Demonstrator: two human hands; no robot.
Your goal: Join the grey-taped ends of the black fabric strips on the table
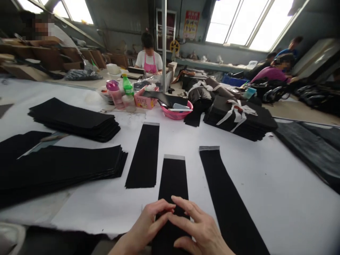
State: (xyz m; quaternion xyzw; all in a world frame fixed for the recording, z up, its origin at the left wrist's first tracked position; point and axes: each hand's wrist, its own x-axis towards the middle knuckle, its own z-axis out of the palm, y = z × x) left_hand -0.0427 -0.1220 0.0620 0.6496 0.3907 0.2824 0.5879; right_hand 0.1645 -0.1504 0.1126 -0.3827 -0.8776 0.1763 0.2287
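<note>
A black strip of material (174,177) with a grey band at its far end lies in front of me, running under both hands. My left hand (156,219) is over its left side, fingers curled in a pinch; what they hold, if anything, is too small to make out. My right hand (196,223) is above the strip with its fingers spread, a fingertip meeting the left hand's fingers. To the left lies a shorter black piece (143,156) with a grey end. On the right, a longer black strip (225,187) reaches the bottom edge.
Stacks of black pieces (74,120) (66,163) lie left on the white table surface (297,187). Beyond are a pink bowl (176,112), a green bottle (127,85), a pink basket (145,101) and a tied black bundle (239,118). Several people sit farther back.
</note>
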